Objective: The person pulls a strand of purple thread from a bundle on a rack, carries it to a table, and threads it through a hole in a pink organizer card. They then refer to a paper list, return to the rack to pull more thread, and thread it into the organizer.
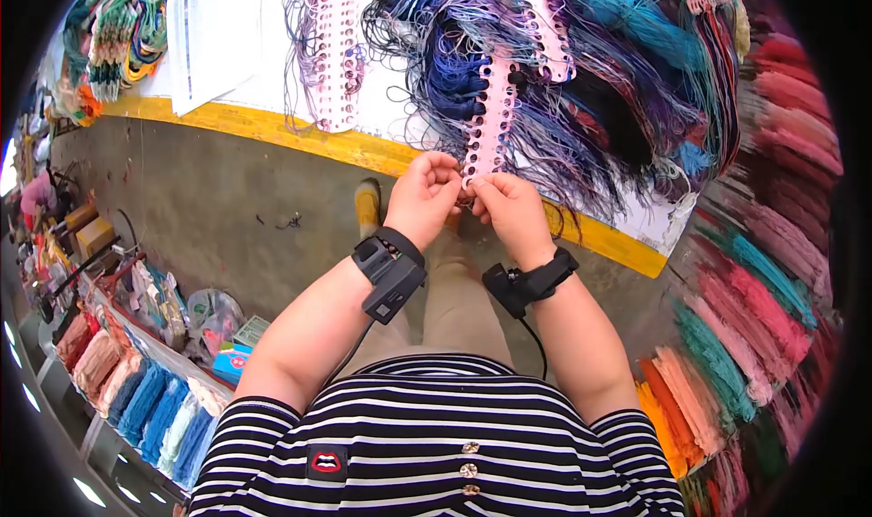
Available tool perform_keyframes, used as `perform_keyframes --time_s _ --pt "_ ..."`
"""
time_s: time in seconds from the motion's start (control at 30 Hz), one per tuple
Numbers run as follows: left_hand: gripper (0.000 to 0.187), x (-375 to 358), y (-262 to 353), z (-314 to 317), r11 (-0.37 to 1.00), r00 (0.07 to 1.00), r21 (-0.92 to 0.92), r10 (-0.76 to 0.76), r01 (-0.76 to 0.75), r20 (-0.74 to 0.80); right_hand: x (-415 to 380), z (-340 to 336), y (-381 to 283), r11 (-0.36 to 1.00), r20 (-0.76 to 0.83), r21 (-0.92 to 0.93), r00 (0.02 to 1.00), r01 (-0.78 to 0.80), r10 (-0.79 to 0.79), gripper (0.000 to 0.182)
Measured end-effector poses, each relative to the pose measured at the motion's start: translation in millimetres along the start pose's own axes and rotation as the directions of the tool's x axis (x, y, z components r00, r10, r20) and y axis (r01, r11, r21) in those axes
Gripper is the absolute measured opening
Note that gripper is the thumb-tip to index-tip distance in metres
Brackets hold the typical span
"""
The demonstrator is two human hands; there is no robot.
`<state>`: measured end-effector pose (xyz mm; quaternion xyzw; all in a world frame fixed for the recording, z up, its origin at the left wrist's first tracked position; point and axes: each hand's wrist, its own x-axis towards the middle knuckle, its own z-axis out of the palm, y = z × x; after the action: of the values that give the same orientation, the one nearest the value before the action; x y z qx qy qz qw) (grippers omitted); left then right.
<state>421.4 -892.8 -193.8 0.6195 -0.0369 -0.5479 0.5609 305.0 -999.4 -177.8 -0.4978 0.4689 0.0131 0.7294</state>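
Note:
The near end of a pink thread card (491, 122), a long strip with holes along both edges, sticks out over the table's front edge. At its left corner my left hand (424, 199) is closed in a pinch, thumb against the fingers. My right hand (515, 210) pinches the same end from the right, with thumb and forefinger on its tip. Thin strands may lie between my fingertips; they are too small to make out. Dark blue thread bundles (450, 86) are looped through the card's left holes, farther up.
Another pink card (338, 54) lies to the left and one more (548, 27) behind. Tangled blue and purple threads (627, 90) cover the right of the white table with its yellow edge (263, 127). Paper sheets (213, 36) lie back left. Yarn hanks (736, 326) hang at right.

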Motion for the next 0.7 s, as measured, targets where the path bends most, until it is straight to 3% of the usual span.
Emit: perform_keyframes --time_s 0.33,0.5,0.7 --pt "0.047 -6 16 -1 0.999 0.995 -0.043 0.001 0.003 0.100 -13 7 -30 0.997 -0.094 -0.060 0.994 -0.058 0.052 0.021" --pt "0.050 -7 19 2 0.997 0.993 -0.078 0.003 0.006 0.120 -19 6 -42 0.972 -0.096 -0.229 0.995 -0.050 0.029 0.019" --pt "0.039 -8 13 7 0.991 0.986 -0.046 0.130 -0.126 0.101 -20 6 -46 0.958 -0.084 -0.281 0.996 -0.049 0.027 0.020"
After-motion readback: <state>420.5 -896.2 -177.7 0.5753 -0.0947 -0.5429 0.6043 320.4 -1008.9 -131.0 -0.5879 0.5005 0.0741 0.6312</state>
